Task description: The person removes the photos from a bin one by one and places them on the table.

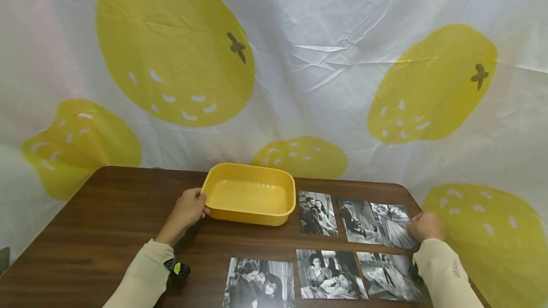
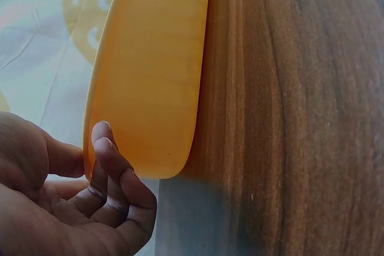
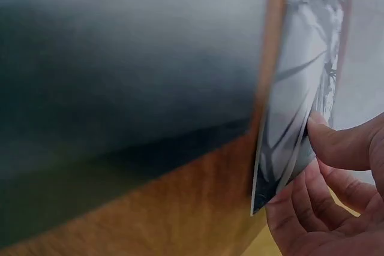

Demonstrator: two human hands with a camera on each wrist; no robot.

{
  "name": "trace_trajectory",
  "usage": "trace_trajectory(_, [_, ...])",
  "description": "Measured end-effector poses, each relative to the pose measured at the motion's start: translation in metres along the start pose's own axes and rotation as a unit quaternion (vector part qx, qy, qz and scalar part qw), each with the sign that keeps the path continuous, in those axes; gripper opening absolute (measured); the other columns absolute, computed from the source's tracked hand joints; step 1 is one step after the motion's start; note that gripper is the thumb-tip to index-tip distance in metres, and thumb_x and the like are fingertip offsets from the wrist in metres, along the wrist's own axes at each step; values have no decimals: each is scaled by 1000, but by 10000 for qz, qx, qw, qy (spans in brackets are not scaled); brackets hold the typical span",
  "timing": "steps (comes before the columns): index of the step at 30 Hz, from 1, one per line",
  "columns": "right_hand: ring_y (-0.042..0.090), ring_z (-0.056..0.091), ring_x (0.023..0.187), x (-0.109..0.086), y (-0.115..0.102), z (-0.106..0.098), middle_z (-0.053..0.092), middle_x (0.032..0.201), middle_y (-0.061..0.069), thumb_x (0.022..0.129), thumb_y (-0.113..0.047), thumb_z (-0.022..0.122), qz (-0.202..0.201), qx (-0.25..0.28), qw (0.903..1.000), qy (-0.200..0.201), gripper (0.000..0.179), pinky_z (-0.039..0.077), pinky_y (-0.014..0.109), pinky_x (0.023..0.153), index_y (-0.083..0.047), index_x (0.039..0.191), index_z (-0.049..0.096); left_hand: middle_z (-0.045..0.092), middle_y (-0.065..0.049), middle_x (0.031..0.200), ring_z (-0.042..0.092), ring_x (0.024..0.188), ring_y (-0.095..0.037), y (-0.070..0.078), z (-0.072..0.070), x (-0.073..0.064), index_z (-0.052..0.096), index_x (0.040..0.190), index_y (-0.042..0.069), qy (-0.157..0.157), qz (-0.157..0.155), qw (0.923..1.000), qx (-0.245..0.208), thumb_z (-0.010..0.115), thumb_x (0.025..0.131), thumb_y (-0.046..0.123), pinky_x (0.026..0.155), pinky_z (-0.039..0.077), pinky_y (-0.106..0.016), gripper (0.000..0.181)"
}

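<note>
A yellow plastic tub (image 1: 246, 197) with rounded corners stands near the back of the table. Its left end is held by my left hand (image 1: 187, 211); in the left wrist view the thumb is at the rim and the curled fingers (image 2: 139, 193) lie against the wall. Over at the right end of the table, my right hand (image 1: 428, 227) pinches a black-and-white photo print (image 1: 391, 217) by its right edge, thumb (image 3: 336, 148) on the picture side. That print overlaps the right edge of another photo (image 1: 357, 220) beside it.
One more photo (image 1: 318, 213) lies just right of the tub. Nearer the front is a row with a couple's picture (image 1: 259, 282), a group picture (image 1: 329, 274) and a wide-skirt picture (image 1: 387, 277). A fruit-printed curtain (image 1: 295, 94) hangs behind the brown wooden table (image 1: 107, 232).
</note>
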State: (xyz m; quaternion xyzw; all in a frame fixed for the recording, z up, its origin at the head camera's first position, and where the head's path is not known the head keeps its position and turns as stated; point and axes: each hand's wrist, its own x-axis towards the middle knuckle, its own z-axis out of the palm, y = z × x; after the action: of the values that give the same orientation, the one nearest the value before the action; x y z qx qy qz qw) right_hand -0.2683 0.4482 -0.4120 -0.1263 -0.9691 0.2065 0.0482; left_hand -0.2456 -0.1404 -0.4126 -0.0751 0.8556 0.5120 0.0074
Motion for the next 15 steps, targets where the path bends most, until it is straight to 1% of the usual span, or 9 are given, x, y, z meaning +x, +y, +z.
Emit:
trace_trajectory(6, [52, 52, 90, -6, 3, 4, 63, 91, 28, 74, -18, 70, 223, -14, 9997, 117, 26, 40, 56, 73, 6, 84, 67, 62, -8, 73, 55, 62, -15, 0, 2, 0, 47, 132, -4, 12, 35, 10000, 37, 37, 101, 19, 56, 42, -27, 40])
trace_trajectory(10, [53, 52, 90, -6, 2, 2, 62, 94, 30, 76, -18, 69, 110, -12, 9999, 84, 29, 40, 57, 74, 8, 88, 66, 62, -7, 71, 55, 60, -15, 0, 1, 0, 48, 130, -4, 23, 132, 9998, 172, 37, 101, 20, 55, 42, -28, 39])
trace_trajectory(12, [52, 53, 90, -6, 0, -2, 62, 98, 31, 79, -18, 66, -22, 20, 9999, 100, 32, 42, 56, 73, 10, 94, 65, 64, -8, 73, 58, 62, -18, 2, -3, -1, 48, 130, -4, 52, 229, 9988, 438, 37, 102, 24, 58, 44, -32, 42])
trace_trajectory(14, [51, 54, 90, -7, -6, -7, 60, 101, 32, 83, -19, 60, -219, 135, 9995, 194, 36, 44, 55, 72, 13, 100, 61, 67, -12, 84, 63, 75, -25, 4, -10, -4, 45, 134, -5, 211, 407, 9952, 866, 34, 102, 33, 71, 47, -41, 51])
trace_trajectory(15, [50, 55, 90, -8, -11, -11, 60, 102, 33, 86, -19, 57, -310, 234, 9989, 265, 37, 44, 54, 72, 14, 103, 60, 68, -15, 91, 63, 83, -30, 5, -14, -7, 42, 136, -5, 328, 499, 9919, 1118, 32, 102, 38, 77, 46, -47, 56])
